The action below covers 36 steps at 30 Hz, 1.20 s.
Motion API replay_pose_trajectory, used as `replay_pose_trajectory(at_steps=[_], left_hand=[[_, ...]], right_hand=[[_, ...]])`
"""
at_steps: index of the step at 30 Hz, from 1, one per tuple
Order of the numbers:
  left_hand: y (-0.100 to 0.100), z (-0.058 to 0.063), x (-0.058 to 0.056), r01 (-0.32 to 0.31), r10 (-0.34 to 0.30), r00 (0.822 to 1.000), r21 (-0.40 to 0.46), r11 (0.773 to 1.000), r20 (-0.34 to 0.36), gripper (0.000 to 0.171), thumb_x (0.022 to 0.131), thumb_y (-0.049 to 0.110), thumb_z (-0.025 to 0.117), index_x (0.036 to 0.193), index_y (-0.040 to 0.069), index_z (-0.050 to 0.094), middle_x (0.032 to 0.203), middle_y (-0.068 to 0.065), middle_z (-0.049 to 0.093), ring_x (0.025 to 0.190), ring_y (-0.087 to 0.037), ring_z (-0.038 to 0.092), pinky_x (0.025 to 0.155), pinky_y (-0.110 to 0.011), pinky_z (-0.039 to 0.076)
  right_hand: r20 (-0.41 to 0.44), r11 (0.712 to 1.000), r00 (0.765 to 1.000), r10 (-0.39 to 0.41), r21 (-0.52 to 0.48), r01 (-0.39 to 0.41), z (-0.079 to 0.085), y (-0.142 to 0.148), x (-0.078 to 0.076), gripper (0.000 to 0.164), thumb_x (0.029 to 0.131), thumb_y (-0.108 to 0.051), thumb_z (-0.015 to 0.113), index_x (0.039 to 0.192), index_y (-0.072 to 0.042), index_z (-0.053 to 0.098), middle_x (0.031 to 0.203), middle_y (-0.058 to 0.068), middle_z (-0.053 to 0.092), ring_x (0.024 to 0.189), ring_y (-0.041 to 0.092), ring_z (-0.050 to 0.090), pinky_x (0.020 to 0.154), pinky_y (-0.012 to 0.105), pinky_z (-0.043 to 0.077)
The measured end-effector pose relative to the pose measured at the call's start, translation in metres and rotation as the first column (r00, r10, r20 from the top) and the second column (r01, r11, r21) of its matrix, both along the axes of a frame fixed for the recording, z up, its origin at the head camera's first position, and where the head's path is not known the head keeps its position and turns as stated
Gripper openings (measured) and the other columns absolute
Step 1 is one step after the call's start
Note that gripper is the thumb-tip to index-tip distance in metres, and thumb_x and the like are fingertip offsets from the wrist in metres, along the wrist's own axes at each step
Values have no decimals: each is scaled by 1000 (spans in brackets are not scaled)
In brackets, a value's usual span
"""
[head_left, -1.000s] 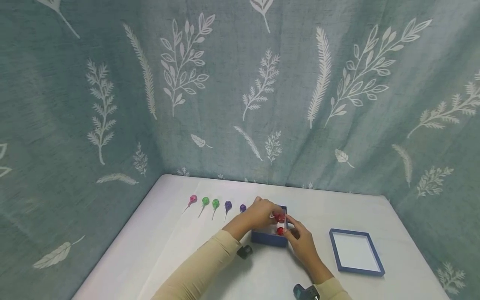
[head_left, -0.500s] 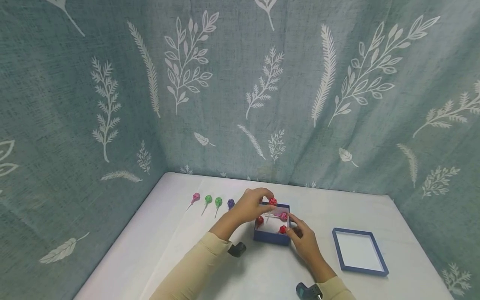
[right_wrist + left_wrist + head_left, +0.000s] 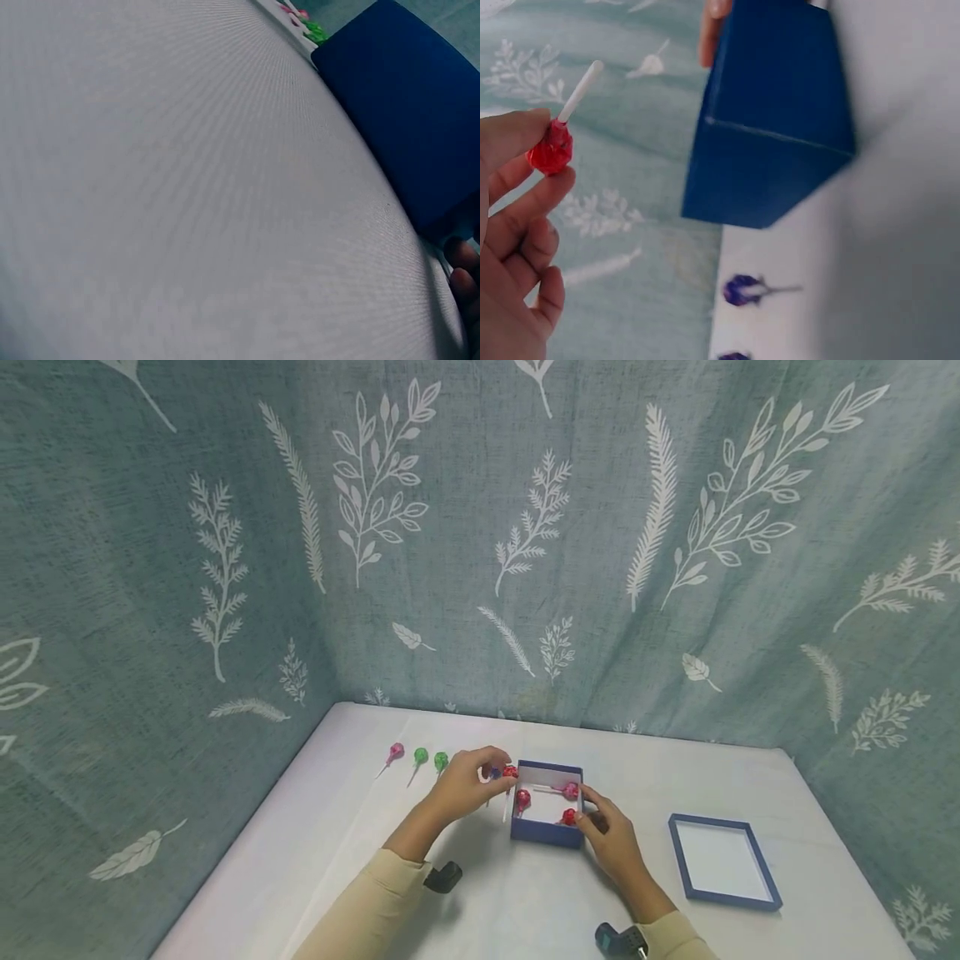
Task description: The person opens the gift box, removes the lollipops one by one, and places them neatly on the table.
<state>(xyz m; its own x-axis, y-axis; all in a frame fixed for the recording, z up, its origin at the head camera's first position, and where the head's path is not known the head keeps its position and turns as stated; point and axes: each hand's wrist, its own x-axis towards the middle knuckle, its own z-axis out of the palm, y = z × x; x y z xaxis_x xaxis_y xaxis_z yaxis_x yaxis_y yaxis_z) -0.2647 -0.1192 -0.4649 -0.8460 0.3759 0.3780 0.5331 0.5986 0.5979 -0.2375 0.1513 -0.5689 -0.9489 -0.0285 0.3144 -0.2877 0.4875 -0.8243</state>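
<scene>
My left hand (image 3: 467,783) pinches a red-wrapped lollipop (image 3: 552,148) between thumb and fingers, just left of the blue box (image 3: 547,835). Its white stick points down in the head view. Inside the open box lie a red lollipop (image 3: 522,800) by the left wall, a pink one (image 3: 570,791) at the back right and another red one (image 3: 567,817) at the front right. My right hand (image 3: 615,839) holds the box by its right wall, thumb near the front corner; its fingertips are partly hidden in the right wrist view.
Left of the box, a pink lollipop (image 3: 396,750) and green lollipops (image 3: 421,755) lie in a row on the white table (image 3: 360,827). Purple lollipops (image 3: 742,290) are partly behind my left hand. A blue-rimmed lid (image 3: 724,862) lies at the right.
My left hand has lifted the red lollipop up from the box and carried it left past the box's left wall. The right hand has stayed at the box.
</scene>
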Motion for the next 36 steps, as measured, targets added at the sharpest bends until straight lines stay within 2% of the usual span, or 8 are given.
replay_pose_trajectory(at_steps=[4, 10, 14, 18, 23, 28, 36], left_hand=[[-10, -13, 6, -23, 23, 999, 6, 1000, 33, 15, 89, 30, 72, 101, 20, 71, 91, 15, 65, 80, -17, 56, 65, -29, 45], [-23, -34, 14, -29, 28, 997, 5, 1000, 74, 14, 87, 29, 73, 100, 22, 73, 95, 15, 67, 84, -26, 61, 69, -31, 44], [-29, -48, 17, -38, 40, 996, -26, 999, 86, 16, 86, 31, 75, 98, 21, 74, 92, 14, 66, 81, -21, 59, 68, -31, 45], [-34, -59, 17, -32, 38, 994, -51, 998, 105, 16, 84, 30, 76, 96, 19, 74, 89, 14, 67, 83, -12, 60, 74, -33, 48], [-38, -64, 16, -37, 47, 989, -72, 997, 140, 15, 83, 30, 77, 94, 20, 74, 88, 14, 67, 86, -7, 60, 79, -37, 49], [-40, -66, 14, -63, 78, 984, -95, 994, 162, 12, 84, 30, 77, 92, 22, 74, 86, 15, 66, 84, -8, 59, 78, -36, 47], [-40, -70, 14, -63, 91, 969, -128, 990, 231, 14, 83, 29, 78, 94, 21, 74, 83, 17, 65, 79, -8, 56, 75, -34, 47]], right_hand=[[-1, 1000, 1000, 4, -1, -4, 0, 0, -1, 47, 94, -19, 65, 139, -16, 55, 130, 7, 60, 91, 16, 62, 82, 38, 52], [14, 1000, 1000, 9, -3, -9, 1, 0, -3, 48, 94, -20, 65, 140, -17, 54, 132, 6, 59, 96, 17, 63, 86, 41, 51], [12, 1000, 1000, 10, -1, -10, 1, 0, -3, 48, 94, -20, 64, 140, -16, 53, 132, 7, 58, 99, 20, 63, 88, 44, 50], [14, 1000, 1000, 9, -2, -9, 2, 0, -2, 48, 94, -20, 64, 140, -16, 53, 133, 7, 58, 101, 22, 63, 90, 44, 50], [17, 1000, 1000, 6, -7, -6, 2, -1, -2, 47, 94, -20, 64, 140, -18, 54, 133, 7, 58, 100, 21, 63, 89, 44, 50], [21, 1000, 1000, 5, -5, -5, 1, -1, -1, 47, 94, -21, 64, 140, -18, 54, 133, 6, 58, 96, 18, 62, 87, 42, 51], [31, 1000, 1000, 0, 2, 0, 2, 0, -1, 47, 94, -22, 64, 140, -18, 54, 133, 5, 58, 96, 18, 62, 86, 42, 51]])
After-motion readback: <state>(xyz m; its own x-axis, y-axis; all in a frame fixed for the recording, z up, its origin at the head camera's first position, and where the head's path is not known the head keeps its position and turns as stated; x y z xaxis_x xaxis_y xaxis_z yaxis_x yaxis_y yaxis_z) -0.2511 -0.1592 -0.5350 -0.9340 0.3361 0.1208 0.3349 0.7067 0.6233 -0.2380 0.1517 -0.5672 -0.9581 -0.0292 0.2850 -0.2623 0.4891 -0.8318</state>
